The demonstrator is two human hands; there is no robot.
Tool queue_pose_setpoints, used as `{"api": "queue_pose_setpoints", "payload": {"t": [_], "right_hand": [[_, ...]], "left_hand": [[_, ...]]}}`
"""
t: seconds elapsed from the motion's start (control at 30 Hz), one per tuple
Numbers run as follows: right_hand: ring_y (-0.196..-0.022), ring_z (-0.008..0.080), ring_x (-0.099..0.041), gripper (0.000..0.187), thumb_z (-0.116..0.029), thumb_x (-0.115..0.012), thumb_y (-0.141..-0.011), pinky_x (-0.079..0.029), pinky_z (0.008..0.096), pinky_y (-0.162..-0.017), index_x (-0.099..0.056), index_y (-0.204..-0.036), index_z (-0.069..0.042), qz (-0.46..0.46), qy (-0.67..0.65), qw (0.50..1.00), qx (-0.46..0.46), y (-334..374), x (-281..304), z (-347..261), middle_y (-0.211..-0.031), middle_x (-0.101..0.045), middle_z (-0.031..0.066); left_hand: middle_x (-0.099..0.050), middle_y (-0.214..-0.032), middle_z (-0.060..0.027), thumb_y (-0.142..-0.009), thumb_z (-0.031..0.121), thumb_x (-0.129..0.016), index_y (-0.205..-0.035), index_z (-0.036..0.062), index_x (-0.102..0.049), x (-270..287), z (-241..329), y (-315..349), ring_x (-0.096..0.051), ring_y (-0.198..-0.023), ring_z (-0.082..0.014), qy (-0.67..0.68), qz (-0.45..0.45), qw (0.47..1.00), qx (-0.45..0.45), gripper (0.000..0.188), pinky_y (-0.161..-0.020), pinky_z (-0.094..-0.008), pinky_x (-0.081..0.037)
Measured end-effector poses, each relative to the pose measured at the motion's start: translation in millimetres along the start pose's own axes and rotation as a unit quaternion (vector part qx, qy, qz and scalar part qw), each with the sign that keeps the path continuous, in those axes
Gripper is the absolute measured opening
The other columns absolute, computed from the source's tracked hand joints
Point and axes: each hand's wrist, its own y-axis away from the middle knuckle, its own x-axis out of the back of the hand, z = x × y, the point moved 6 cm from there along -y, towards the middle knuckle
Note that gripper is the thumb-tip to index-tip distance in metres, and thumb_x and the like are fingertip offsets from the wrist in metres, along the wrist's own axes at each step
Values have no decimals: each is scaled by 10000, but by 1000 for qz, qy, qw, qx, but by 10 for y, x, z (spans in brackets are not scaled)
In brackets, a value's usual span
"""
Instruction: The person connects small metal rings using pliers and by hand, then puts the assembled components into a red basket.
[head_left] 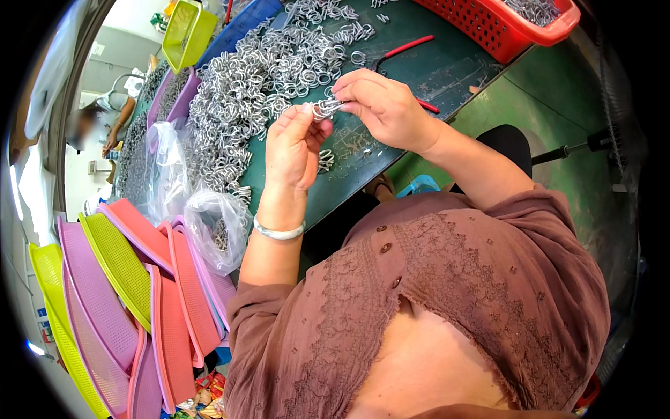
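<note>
Over the green table (453, 73), both hands meet at a few shiny metal wire rings (325, 108). My left hand (292, 150), with a pale bangle at its wrist, pinches them from the left between thumb and fingers. From the right, my right hand (391, 108) grips the other side with its fingertips. A large heap of similar rings (258, 84) covers the table beyond and left of my hands. One small cluster of rings (325, 160) lies just right of my left wrist. Pliers with red handles (408, 46) lie partly hidden behind my right hand.
A red basket (481, 31) holding metal pieces stands at the far right corner. Yellow-green (183, 31) and purple (185, 98) baskets and a blue tray (234, 31) stand far left. Clear plastic bags (220, 223) and stacked colored baskets (105, 300) are at left. Another person (115, 115) is beyond.
</note>
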Motion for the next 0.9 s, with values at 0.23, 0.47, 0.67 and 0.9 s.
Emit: {"api": "queue_pose_setpoints", "payload": {"t": [0.23,0.47,0.67,0.9], "right_hand": [[-737,209,-571,119,62,-573,-692,-464,265,-638,-538,-798,21,12,-22,997,-75,27,-31,44,-836,-565,113],[-752,189,-554,131,56,-573,-695,-447,251,-635,-541,-815,17,6,-33,995,-95,42,-67,103,-893,-559,111],[-833,171,-531,173,9,-604,-698,-442,253,-653,-551,-862,-7,-1,-14,995,-94,47,-44,125,-1028,-514,109],[-831,150,-524,211,-62,-638,-714,-434,255,-655,-543,-899,-26,-89,-103,958,-251,166,-159,339,-979,-539,88]], "left_hand": [[-573,-729,-48,-840,108,-508,-780,38,-522,24,23,10,-527,-610,-124,-2,2,999,-40,93,-602,-243,-441],[-565,-730,-40,-844,106,-509,-804,27,-527,50,30,27,-516,-627,-108,-54,23,995,-86,91,-615,-224,-426],[-551,-762,-18,-840,92,-517,-831,19,-529,7,93,49,-483,-668,-73,-160,22,973,-162,75,-635,-192,-398],[-534,-766,0,-831,83,-532,-839,29,-537,25,68,46,-452,-669,-58,-205,-8,963,-174,55,-619,-180,-373]]}}
